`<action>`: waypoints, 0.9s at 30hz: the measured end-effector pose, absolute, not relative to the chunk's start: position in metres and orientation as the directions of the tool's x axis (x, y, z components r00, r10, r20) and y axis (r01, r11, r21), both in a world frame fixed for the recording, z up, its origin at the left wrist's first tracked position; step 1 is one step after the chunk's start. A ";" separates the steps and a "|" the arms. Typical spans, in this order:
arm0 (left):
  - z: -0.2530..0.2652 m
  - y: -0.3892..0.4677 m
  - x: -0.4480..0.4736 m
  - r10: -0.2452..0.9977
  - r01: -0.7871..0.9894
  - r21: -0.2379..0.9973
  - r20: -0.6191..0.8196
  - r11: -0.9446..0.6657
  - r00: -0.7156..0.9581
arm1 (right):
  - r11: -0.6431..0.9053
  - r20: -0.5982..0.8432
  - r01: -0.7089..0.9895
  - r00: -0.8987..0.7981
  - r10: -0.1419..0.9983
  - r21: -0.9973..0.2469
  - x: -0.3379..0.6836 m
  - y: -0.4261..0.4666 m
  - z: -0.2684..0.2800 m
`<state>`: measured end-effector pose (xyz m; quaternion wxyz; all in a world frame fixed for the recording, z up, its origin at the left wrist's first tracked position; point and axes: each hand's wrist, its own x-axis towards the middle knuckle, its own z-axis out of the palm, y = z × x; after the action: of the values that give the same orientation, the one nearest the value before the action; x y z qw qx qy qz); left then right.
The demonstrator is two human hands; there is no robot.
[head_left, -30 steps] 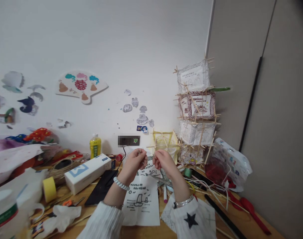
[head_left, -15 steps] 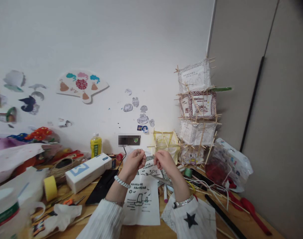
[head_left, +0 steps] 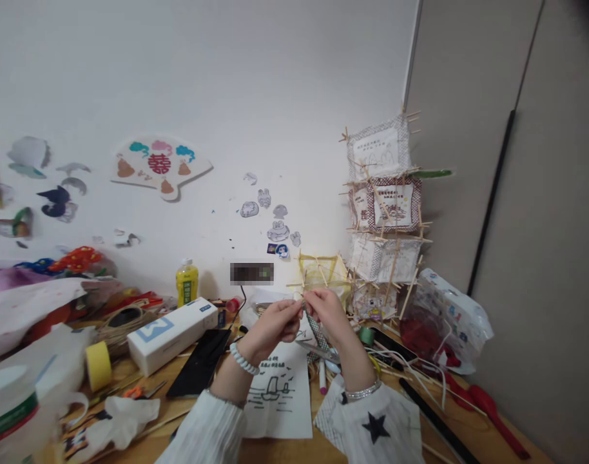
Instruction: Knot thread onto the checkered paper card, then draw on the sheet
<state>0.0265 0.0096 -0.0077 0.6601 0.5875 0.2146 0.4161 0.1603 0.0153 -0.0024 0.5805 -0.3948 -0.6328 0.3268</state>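
Observation:
My left hand (head_left: 278, 324) and my right hand (head_left: 325, 308) meet fingertip to fingertip over the middle of the table. Both are pinched closed; whatever lies between the fingers is too small to make out. Beneath them lies a white sheet (head_left: 280, 419) with a dark drawing of boats and lines of writing. A second, patterned-edge sheet is partly hidden behind my hands. Scissors (head_left: 321, 352) rest beside my right wrist, with a marker pen (head_left: 322, 377) just below. Behind my hands stands a small stick frame with yellow covering (head_left: 326, 270).
A tall stack of paper-covered stick frames (head_left: 395, 203) leans at the back right. On the left are a white box (head_left: 173, 335), a yellow bottle (head_left: 187, 283), a yellow tape roll (head_left: 98, 365) and a dark tablet-like slab (head_left: 198, 364). Red ribbon (head_left: 492, 409) and white cables lie at right.
My hands were apart, each in a pinch; now their fingertips have come together. The left hand moved right and slightly down, the right hand shifted slightly. The objects on the table have stayed put.

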 end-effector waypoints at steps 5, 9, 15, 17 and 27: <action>0.008 -0.007 0.027 0.836 -0.483 0.847 0.420 -0.221 0.354 | 0.485 0.484 -0.010 -0.069 0.872 -0.874 0.171 0.003 0.006; 0.018 -0.019 0.026 0.813 -0.547 0.798 0.483 -0.255 0.326 | 0.578 0.563 0.017 -0.205 0.800 -0.816 0.178 -0.006 0.012; 0.024 -0.032 0.030 0.878 -0.486 0.827 0.426 -0.281 0.217 | 0.740 0.683 0.285 -0.284 0.673 -0.610 0.171 -0.017 0.019; 0.026 -0.034 0.028 0.895 -0.501 0.830 0.393 -0.248 0.209 | 0.726 0.696 0.389 -0.244 0.675 -0.568 0.168 -0.019 0.020; 0.019 -0.022 0.029 0.917 -0.295 0.890 0.388 -0.346 0.095 | 0.669 0.750 0.628 -0.197 0.631 -0.398 0.162 -0.025 0.024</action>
<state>0.0292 -0.0220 0.0189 0.4965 0.5484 0.2833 0.6103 0.1618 -0.0248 0.0239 0.4858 -0.4066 -0.7737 0.0017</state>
